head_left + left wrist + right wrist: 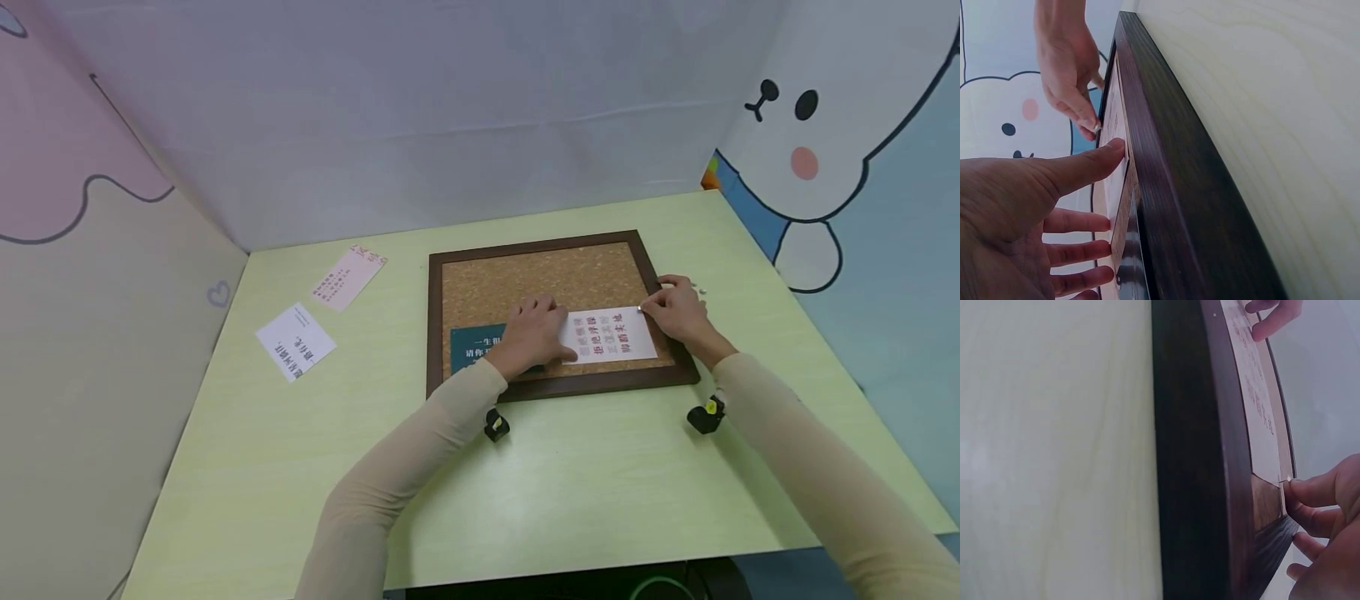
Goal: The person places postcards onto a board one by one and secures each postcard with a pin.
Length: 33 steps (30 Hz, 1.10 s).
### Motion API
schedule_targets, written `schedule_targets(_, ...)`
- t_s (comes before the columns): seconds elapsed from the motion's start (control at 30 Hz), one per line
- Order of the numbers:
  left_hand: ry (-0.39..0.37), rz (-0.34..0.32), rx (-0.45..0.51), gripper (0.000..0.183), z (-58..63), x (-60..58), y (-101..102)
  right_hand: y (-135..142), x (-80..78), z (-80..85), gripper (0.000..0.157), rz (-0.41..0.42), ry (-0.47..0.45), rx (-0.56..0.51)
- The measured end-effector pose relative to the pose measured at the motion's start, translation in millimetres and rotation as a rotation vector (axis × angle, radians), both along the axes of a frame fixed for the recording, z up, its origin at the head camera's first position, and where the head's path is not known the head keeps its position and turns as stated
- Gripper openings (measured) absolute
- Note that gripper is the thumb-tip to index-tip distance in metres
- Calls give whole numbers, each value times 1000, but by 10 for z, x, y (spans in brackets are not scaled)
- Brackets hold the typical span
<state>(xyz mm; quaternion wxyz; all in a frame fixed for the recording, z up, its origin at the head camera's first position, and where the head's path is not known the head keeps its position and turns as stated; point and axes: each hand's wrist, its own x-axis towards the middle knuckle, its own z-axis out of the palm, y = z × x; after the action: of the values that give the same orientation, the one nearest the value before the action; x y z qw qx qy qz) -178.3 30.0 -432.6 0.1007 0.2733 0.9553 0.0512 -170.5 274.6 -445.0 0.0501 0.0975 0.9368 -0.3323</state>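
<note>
A brown-framed cork board [525, 279] lies on the table. On its lower right part is a white card [637, 343] with red and grey printed characters. My left hand [531, 335] rests on the board with fingers spread, its thumb pressing the white card's left end. Partly covered by that hand is a teal card [467, 343] with white characters. At the white card's upper right corner, my right hand [678, 315] pinches a small pale push pin [1287, 480] between thumb and index finger. In the right wrist view, the pin's point meets the card's corner.
Several small white pins [701, 290] lie just beyond the right hand, beside the frame. A pink card [349, 278] and another white card [296, 342] lie on the left of the pale green table [585, 483]. Walls stand behind and at both sides.
</note>
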Motion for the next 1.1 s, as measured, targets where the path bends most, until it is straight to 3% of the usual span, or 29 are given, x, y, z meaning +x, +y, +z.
schedule_targets(0.5, 1, -13, -8, 74, 17, -5, 4, -11, 3, 39, 26, 38, 38, 110)
schedule_targets(0.9, -12, 2, -9, 76, 35, -15, 9, -30, -19, 3, 26, 10, 43, 145)
schedule_targets(1.0, -5, 0, -11, 76, 34, -13, 7, -15, -3, 13, 30, 7, 62, 161)
schedule_targets(1.1, -10, 0, -15, 76, 29, -2, 6, 13, 14, 25, 46, 2, 57, 198)
